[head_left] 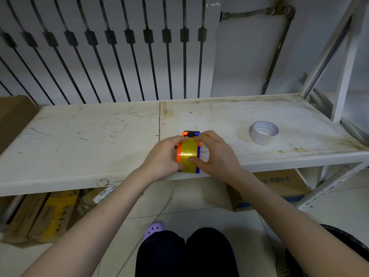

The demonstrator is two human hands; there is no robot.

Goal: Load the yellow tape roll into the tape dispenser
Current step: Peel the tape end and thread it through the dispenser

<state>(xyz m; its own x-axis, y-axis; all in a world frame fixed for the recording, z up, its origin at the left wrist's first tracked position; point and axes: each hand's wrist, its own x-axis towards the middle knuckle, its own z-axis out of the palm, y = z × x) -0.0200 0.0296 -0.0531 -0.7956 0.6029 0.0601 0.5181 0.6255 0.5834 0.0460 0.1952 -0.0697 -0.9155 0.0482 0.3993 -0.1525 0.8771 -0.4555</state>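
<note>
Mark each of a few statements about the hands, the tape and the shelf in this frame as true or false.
1. Both hands are on the tape dispenser. True: the left hand and right hand hold it from either side.
2. The yellow tape roll lies loose on the shelf, away from the dispenser. False: it sits between the dispenser's orange and blue sides.
3. A white tape roll stands on the shelf to the right of the hands. True.
4. The right hand is picking up the white roll. False: nothing touches that roll.
5. The space under the shelf is bare. False: cardboard boxes sit there.
</note>
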